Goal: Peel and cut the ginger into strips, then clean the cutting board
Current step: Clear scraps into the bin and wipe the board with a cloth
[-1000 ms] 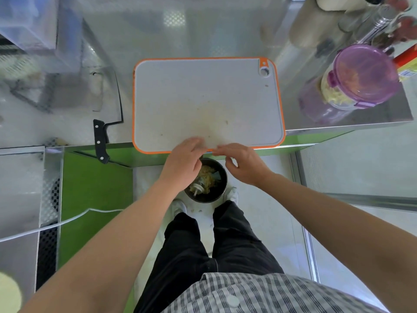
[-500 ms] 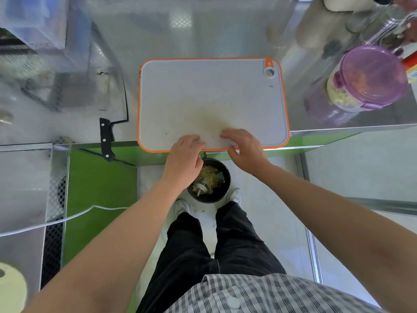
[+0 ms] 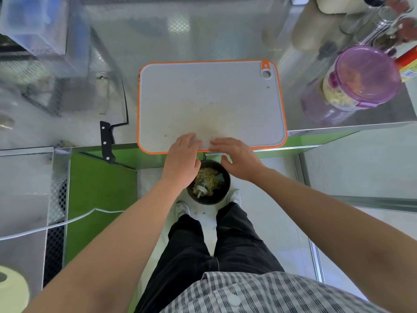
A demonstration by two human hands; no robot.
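Note:
A grey cutting board with an orange rim (image 3: 209, 96) lies on the steel counter, its near edge sticking out a little past the counter's edge. A pale yellowish smear marks its middle. My left hand (image 3: 182, 159) rests with its fingertips on the board's near edge. My right hand (image 3: 237, 157) lies next to it, fingers flat on the same edge. Directly below both hands, on the floor, stands a black bin (image 3: 208, 182) holding ginger scraps. A black-handled cleaver (image 3: 110, 129) lies on the counter to the left of the board.
A purple-lidded container (image 3: 358, 80) with pale strips inside stands on the counter at the right, with jars and bottles behind it. A paper roll (image 3: 11, 290) is at the bottom left. My shoes stand on either side of the bin.
Both hands have slid forward from the board's edge onto its near surface, the right hand flattening out. The board has stayed where it was.

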